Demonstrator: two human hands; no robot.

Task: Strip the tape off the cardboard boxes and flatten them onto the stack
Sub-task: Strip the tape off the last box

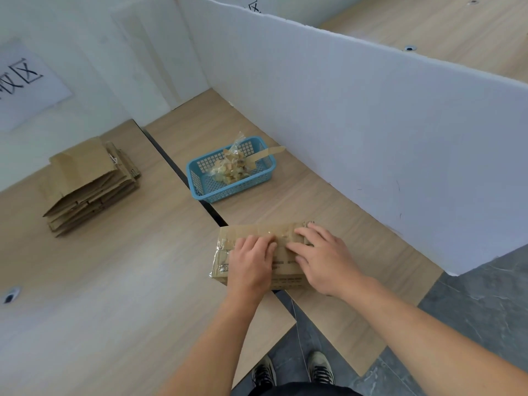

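Small brown cardboard box (251,231), closed, printed text on near face, sits on pale wood-grain tabletop (114,281) close to its near edge, straddling the dark gap (183,172) between 2 table sections. Clear glossy tape (267,230) runs along the box top; it is wrinkled at the left end.

Left hand (251,261): laid over the left half of the box top, knuckles up, fingers bent, tips down on the taped seam. Tips are hidden under the knuckles, so cannot tell whether they pinch tape or only press.

Right hand (323,261): on the right half of the box top, fingers spread and nearly straight, lying flat on the cardboard. Grasps nothing. The 2 hands are just beside each other, fingertips almost meeting at mid-seam.

Stack of flattened brown cardboard boxes (91,184): far left on the table, well apart from the box, top sheets fanned and slightly lifted.

Blue perforated plastic basket (200,184): beyond the box, right of the gap, near the white partition board (343,124). Holds a crumpled heap of clear and tan tape scraps (231,167); 1 tan strip (268,152) hangs over the far right rim.

White paper sign (25,84) with black characters on the left wall. Grey tiled floor (485,295) and 2 dark laced shoes (264,372) show below the table edge.
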